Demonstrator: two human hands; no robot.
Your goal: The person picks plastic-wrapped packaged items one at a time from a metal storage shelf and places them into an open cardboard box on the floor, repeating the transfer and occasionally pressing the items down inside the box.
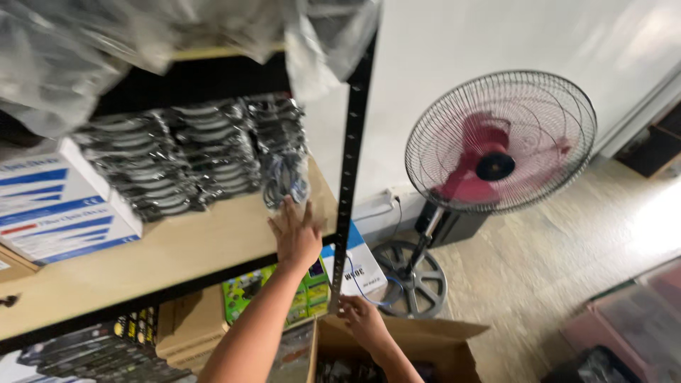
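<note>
My left hand (294,237) lies flat on the wooden shelf board (177,248), fingers spread, fingertips against the end packet of cables (285,177) in clear plastic. That packet closes a row of similar bagged cable packets (177,159) standing along the shelf. Lower down, my right hand (362,318) is at the rim of an open cardboard box (433,340), beside the black shelf upright (351,156). It is blurred, so its grip is unclear. Dark items lie inside the box.
A white and blue carton (57,206) stands on the shelf's left end. Crumpled clear plastic (71,42) hangs from the shelf above. Green packages (245,291) and a white box (363,266) sit lower down. A red-bladed standing fan (500,142) is to the right, plastic bins (631,319) beyond.
</note>
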